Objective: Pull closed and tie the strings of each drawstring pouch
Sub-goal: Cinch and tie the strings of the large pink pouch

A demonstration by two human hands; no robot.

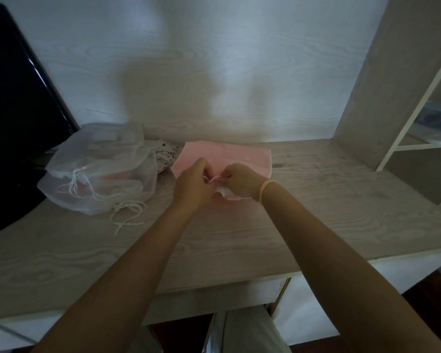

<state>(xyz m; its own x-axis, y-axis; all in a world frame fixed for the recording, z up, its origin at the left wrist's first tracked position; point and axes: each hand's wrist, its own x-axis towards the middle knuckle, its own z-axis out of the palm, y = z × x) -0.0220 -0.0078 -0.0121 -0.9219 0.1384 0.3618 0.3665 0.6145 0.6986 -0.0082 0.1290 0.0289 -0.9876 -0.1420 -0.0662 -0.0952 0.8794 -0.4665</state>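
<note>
A pink drawstring pouch [229,155] lies flat on the pale wooden desk [316,200], its mouth towards me. My left hand [192,186] and my right hand [239,180] meet at that mouth, each pinching the pink string [215,179] between fingers and thumb. A bit of white material [224,191] shows under my right hand. To the left lie white mesh pouches [99,169] with gathered mouths, and loose white cords [127,212] trail in front of them. A patterned pouch [164,154] peeks out behind them.
A black screen [15,110] stands at the far left of the desk. A shelf unit [402,85] rises on the right, with white frame bars [418,103] beside it. The wall [214,59] lies close behind the pouches. My knees show below the desk's front edge.
</note>
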